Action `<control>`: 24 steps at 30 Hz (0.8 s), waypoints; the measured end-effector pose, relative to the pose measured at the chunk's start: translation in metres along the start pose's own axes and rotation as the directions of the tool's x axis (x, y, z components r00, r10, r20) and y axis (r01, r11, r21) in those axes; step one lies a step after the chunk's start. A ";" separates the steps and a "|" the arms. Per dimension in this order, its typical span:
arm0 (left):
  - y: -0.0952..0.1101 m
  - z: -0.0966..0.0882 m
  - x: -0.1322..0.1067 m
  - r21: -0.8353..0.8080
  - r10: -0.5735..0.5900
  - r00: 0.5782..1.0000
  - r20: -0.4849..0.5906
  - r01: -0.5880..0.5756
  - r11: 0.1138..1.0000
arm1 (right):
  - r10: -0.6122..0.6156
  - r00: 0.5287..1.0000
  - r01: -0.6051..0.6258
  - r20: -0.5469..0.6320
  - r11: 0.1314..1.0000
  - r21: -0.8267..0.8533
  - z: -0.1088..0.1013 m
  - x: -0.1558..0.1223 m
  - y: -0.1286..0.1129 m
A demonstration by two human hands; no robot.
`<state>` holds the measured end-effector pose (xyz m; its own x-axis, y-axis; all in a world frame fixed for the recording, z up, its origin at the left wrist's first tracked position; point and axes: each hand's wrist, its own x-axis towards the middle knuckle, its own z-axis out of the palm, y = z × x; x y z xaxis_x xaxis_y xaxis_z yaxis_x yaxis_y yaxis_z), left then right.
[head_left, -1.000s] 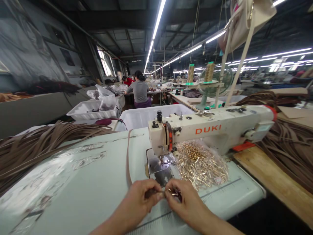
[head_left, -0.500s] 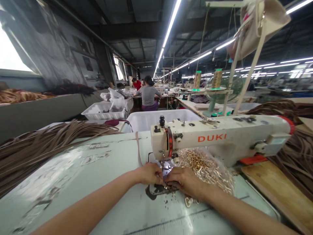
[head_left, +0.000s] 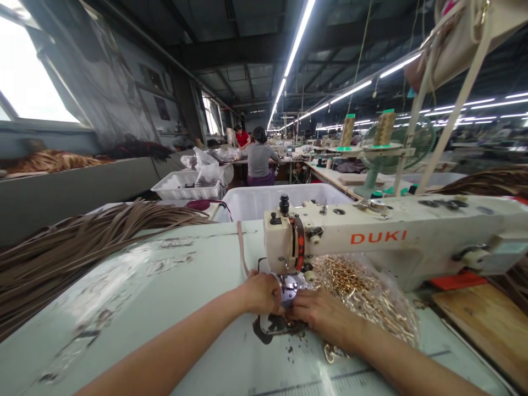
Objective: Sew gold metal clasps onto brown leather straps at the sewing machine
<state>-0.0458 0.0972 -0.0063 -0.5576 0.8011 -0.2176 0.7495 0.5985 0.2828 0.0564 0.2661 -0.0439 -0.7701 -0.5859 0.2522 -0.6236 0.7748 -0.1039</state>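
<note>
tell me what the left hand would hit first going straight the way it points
Most likely the presser foot under the sewing machine head, just ahead of the left hand; depth is unclear.

L hand point(head_left: 262, 291) & R hand point(head_left: 319, 314) meet under the sewing machine point(head_left: 391, 239) head; fingertips tucked under, so what they pinch, & whether they grip at all, can't be told; strap point(head_left: 240, 247) near end vanishes beneath L hand; machine body cut off at 3 o'clock edge; both forearms cut at 6 o'clock; strap pile point(head_left: 82, 242) runs off at 9 o'clock; bag of gold hardware point(head_left: 367, 291) blurred, pieces indistinct; workers point(head_left: 259, 159) at 12 o'clock too small for detail.
</note>
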 end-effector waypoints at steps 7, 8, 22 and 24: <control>0.005 0.034 -0.039 0.119 0.144 0.916 -0.375 -0.107 0.987 | -0.019 1.000 0.019 0.009 1.000 0.000 -0.004 0.006 -0.002; 0.006 0.041 -0.043 0.153 0.210 0.899 -0.384 -0.162 0.975 | -0.021 1.000 0.021 0.018 1.000 -0.004 -0.005 0.006 -0.003; -0.017 0.053 -0.033 0.301 0.451 0.848 -0.277 -0.369 0.879 | 0.226 0.974 -0.224 0.002 0.969 -0.100 0.019 0.006 -0.017; -0.024 0.052 -0.024 0.345 0.508 0.795 -0.332 -0.399 0.850 | 0.258 0.966 -0.256 0.008 0.963 -0.089 0.018 0.010 -0.015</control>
<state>-0.0317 0.0638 -0.0569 -0.1808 0.9424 0.2813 0.9824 0.1870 0.0048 0.0557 0.2446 -0.0568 -0.9059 -0.3680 0.2094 -0.3908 0.9170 -0.0793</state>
